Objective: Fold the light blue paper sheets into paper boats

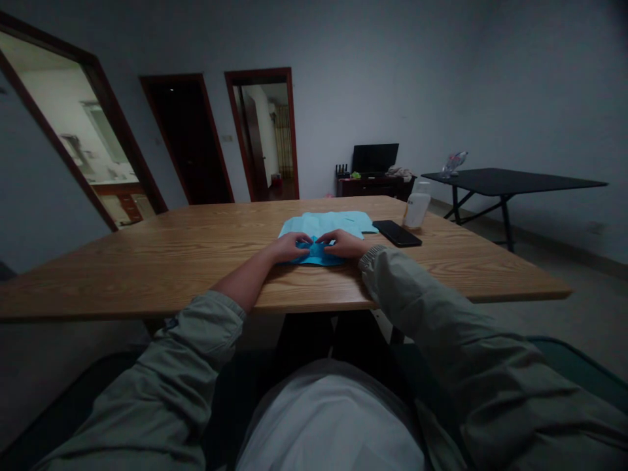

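Observation:
On the wooden table (196, 242) in front of me lies a light blue sheet (328, 221), flat and uneven at its edges; I cannot tell whether it is paper or cloth. At its near side is a deeper blue sheet (318, 259), bunched into a small raised fold in the middle. My left hand (289, 247) comes in from the left, with thumb and fingers pinching that fold. From the right, my right hand (346, 244) pinches it too, fingertips close to those of the left. Whether the two blue pieces are joined is unclear.
Right of the sheets lies a black phone (398, 233), with a clear bottle (417, 208) standing behind it. A black folding table (510, 180) holding a plastic item (454, 163) is farther right. A monitor (375, 158) stands by the back wall.

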Demonstrator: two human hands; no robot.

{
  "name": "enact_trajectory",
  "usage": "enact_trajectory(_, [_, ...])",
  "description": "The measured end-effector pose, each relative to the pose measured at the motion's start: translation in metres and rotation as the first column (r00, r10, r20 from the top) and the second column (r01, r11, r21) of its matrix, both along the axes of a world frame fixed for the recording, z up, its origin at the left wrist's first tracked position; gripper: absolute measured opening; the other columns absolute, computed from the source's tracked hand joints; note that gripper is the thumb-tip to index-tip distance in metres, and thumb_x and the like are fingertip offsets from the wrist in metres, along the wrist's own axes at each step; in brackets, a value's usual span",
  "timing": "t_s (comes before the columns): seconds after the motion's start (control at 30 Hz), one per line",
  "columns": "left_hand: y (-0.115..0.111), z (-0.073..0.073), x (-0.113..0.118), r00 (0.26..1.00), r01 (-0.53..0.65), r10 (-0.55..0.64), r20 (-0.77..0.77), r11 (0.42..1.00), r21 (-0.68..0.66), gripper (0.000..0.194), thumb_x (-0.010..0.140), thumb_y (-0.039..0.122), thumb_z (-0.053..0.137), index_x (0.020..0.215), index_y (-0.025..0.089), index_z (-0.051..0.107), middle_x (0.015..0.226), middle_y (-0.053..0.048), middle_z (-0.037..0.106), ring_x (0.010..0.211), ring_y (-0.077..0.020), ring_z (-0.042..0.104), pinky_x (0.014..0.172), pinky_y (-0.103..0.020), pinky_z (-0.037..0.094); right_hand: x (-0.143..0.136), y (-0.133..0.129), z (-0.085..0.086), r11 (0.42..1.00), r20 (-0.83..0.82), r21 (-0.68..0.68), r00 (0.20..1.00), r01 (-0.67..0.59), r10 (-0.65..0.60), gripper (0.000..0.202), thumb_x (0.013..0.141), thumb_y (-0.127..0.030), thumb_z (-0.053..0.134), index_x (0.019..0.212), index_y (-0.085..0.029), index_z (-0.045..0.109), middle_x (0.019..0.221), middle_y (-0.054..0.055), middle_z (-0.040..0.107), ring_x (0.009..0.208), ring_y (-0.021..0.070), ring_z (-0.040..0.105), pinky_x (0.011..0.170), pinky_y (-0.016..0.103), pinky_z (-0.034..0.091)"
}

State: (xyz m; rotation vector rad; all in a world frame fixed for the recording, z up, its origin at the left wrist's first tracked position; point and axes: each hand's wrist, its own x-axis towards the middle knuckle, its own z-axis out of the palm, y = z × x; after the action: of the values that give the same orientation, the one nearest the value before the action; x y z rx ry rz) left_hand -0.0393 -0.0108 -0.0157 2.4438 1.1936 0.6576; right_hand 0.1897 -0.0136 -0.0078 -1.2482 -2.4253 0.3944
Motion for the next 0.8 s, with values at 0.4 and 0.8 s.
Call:
enact_trajectory(0.4, [-0.005, -0.003, 0.005, 0.954, 0.024, 0.043, -0.298, 0.976, 0.217, 0.043, 0.087, 0.041, 0.049, 0.122, 0.022, 0.065, 0.125, -0.011, 0.060, 0.112, -0.0264, 0.055, 0.102, -0.035, 0.036, -0.001, 0.001, -0.003, 0.993, 0.132, 0.116, 0.990, 0.028, -0.044, 0.033, 0.080, -0.028, 0.057, 0.108, -0.021, 0.073, 0.091, 0.003, 0.071, 0.075, 0.0153, 0.062, 0.070, 0.022, 0.043])
enact_trajectory(0.8, [0.019, -0.005, -0.034, 0.936, -0.287, 0.263, -0.235, 0.955, -0.078, 0.080, 0.062, 0.057, 0.074, 0.131, 0.020, 0.054, 0.113, -0.011, 0.065, 0.092, -0.0226, 0.063, 0.077, -0.027, 0.046, 0.034, 0.011, 0.000, 0.989, 0.171, -0.073, 0.979, 0.128, -0.114, 0.045, 0.075, -0.042, 0.068, 0.114, -0.020, 0.069, 0.088, 0.003, 0.069, 0.073, 0.0141, 0.062, 0.065, 0.021, 0.044])
